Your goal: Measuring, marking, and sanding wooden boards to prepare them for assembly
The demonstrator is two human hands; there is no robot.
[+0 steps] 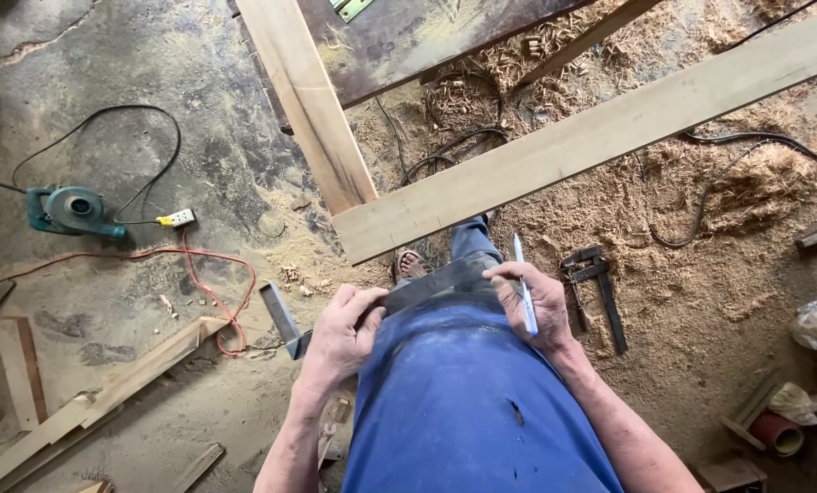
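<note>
Standing over a floor [134,73] of bare concrete on the left and thick sawdust on the right, looking straight down. Holding a steel square [431,288] across the front of the body, just above the blue trousers, with both hands on it. Gripping the corner end with the left hand [344,329], fingers closed around the metal, the short arm of the tool sticking out to the left and down. Resting the right hand [532,306] on the other end, fingers curled over the blade, and at the same time pinching a white pen [524,288] that points up and away. Just beyond the hands, a pale plank [591,137] running slantwise from the upper right to the middle, its near end meeting a second plank [308,100] that goes up and to the left. Not touching either plank yet with the square; near them, but clearly apart. By the look of it, a stage of getting the tool ready, with no marking begun. Placing the square on wood calls for a free, firm grip on one arm of it and for turning the pen tip downward. Beside the right hand, on the sawdust, a dark clamp [595,292]. Far to the left, a green blower [70,210], a power strip [178,218] and a red cable [216,274].
</note>
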